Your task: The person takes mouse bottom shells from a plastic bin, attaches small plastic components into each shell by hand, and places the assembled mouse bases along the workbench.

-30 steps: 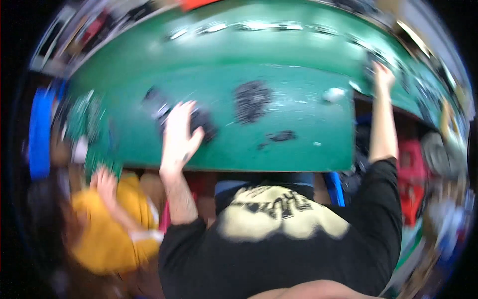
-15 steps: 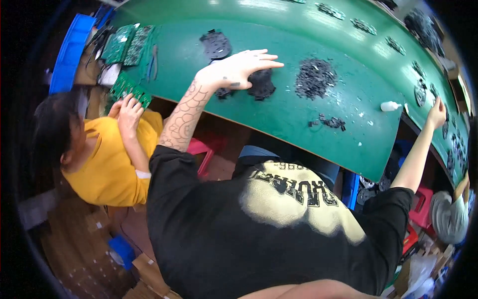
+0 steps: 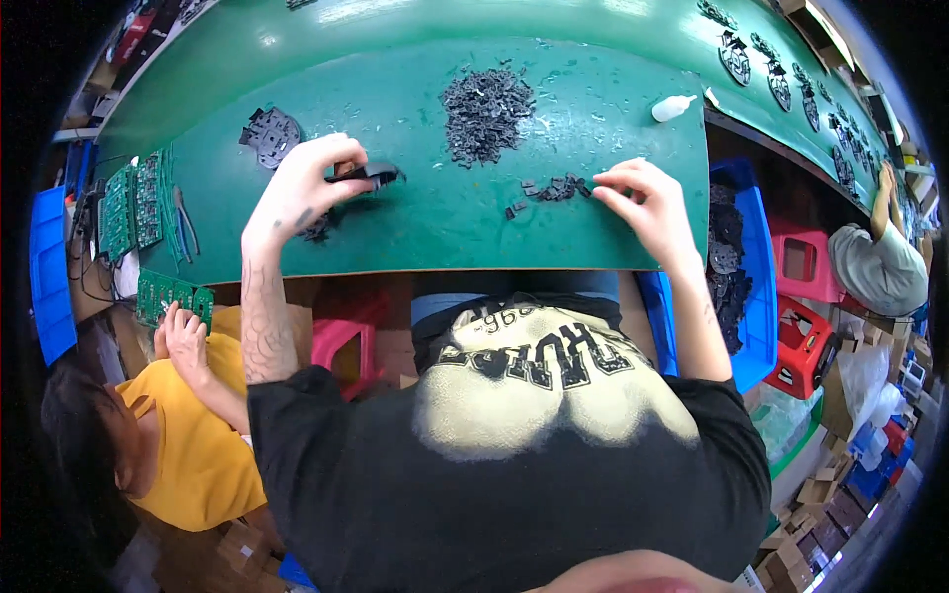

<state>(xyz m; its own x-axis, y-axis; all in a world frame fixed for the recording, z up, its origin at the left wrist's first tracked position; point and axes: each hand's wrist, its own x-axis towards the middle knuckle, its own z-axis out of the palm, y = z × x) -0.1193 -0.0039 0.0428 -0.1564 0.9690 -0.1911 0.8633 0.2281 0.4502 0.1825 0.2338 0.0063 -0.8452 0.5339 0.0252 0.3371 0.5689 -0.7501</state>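
Note:
My left hand (image 3: pixel 304 188) is closed round the edge of a dark, curved plastic part (image 3: pixel 374 176), lifted a little over the green table. Beneath that hand lie more black pieces (image 3: pixel 318 229), partly hidden by it. Farther back on the left rests a flat black plastic plate (image 3: pixel 269 136) with cut-outs. My right hand (image 3: pixel 647 203) pinches with thumb and forefinger at the right end of a small cluster of black plastic bits (image 3: pixel 556 188). Whatever is between those fingertips is too small to make out. A big heap of small black pieces (image 3: pixel 486 114) lies beyond, between my hands.
A white bottle (image 3: pixel 672 108) lies near the table's right end. Blue bins (image 3: pixel 753 296) with black parts stand right. At left, a person in yellow (image 3: pixel 203 425) holds a green circuit board (image 3: pixel 173 296), near pliers (image 3: pixel 185 221). Black assemblies (image 3: pixel 779 87) line the green belt.
My right hand has come from the belt at far right to the small cluster. My left hand has taken hold of a dark plastic part. The whole view has swung to the right.

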